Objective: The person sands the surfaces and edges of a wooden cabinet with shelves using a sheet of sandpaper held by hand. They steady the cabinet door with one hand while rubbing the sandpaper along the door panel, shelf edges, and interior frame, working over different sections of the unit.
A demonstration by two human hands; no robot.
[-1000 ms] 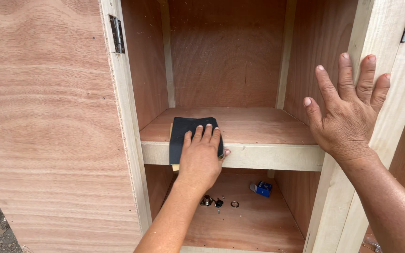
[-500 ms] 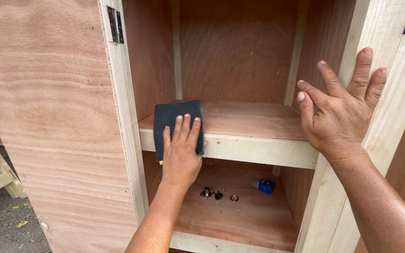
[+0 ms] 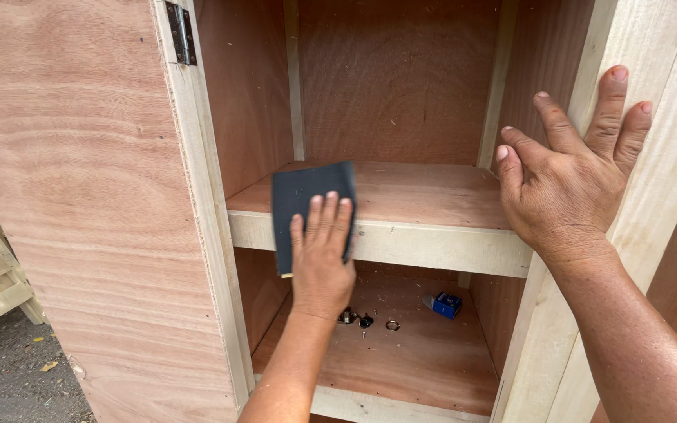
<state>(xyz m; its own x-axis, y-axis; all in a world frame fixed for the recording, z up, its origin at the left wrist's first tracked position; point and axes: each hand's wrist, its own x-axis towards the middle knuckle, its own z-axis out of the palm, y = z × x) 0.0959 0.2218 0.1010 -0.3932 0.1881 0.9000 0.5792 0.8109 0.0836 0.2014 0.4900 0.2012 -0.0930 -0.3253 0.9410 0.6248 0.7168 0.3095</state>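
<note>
Fingers (image 3: 324, 223) of the left hand (image 3: 319, 262): four, straight and pressed together, flat on the sandpaper, holding it against the shelf's front edge; thumb hidden. Fingers (image 3: 558, 129) of the right hand (image 3: 570, 188): spread, nothing pinched, palm braced on the cabinet's right front post.

Cabinet (image 3: 80, 196): bare plywood, open at the front, pale wood framing; dark hinge (image 3: 180, 33) at the top of the left front post.

Shelf (image 3: 425, 192): plywood board with a pale front rail, midway up the cabinet.

Sandpaper (image 3: 303, 196): dark blue-grey sheet, folded over the shelf's front edge near its left corner, upper part lying on the shelf top, lower part hanging down the rail. Judged light, thin and limp, gritty face, not slippery, not fragile though likely to crease or tear at the fold. Best held by flat pressure through the fingers with the fold wrapped over the edge; a pinch at a free corner would lift it.

Blue block (image 3: 447, 304): small, on the bottom board near its right rear corner.

Metal bits (image 3: 366, 319): small ring and fittings, loose on the bottom board, just beside the left wrist.
</note>
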